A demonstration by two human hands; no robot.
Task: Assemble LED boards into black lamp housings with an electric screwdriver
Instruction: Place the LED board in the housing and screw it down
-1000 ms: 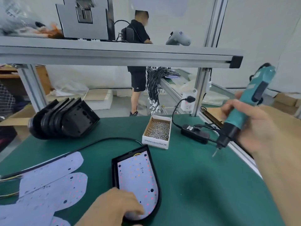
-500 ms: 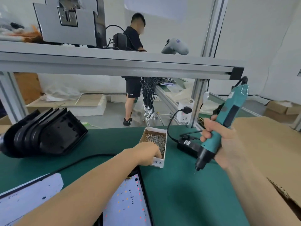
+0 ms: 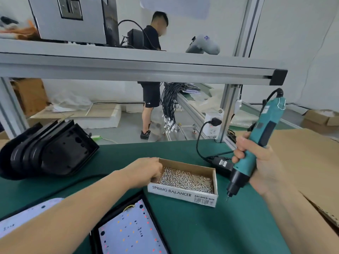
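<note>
My left hand (image 3: pixel 145 171) reaches into the left end of a small cardboard box (image 3: pixel 183 194) of silver screws (image 3: pixel 189 180), its fingers curled down into the pile and fingertips hidden. My right hand (image 3: pixel 260 162) grips a teal electric screwdriver (image 3: pixel 264 125) upright, bit pointing down just right of the box and above the green mat. A white LED board (image 3: pixel 132 233) lies inside a black lamp housing (image 3: pixel 93 241) at the bottom, under my left forearm.
A stack of empty black housings (image 3: pixel 49 151) leans at the left. Loose LED boards (image 3: pixel 27 217) lie at the lower left. A black power adapter (image 3: pixel 222 163) and its cable sit behind the box. Cardboard (image 3: pixel 302 162) covers the right. An aluminium frame beam (image 3: pixel 128 70) crosses overhead; a person (image 3: pixel 152 88) stands beyond.
My left hand left the LED board, reached forward and dipped into the screw box. My right hand brought the screwdriver in closer and more upright beside the box.
</note>
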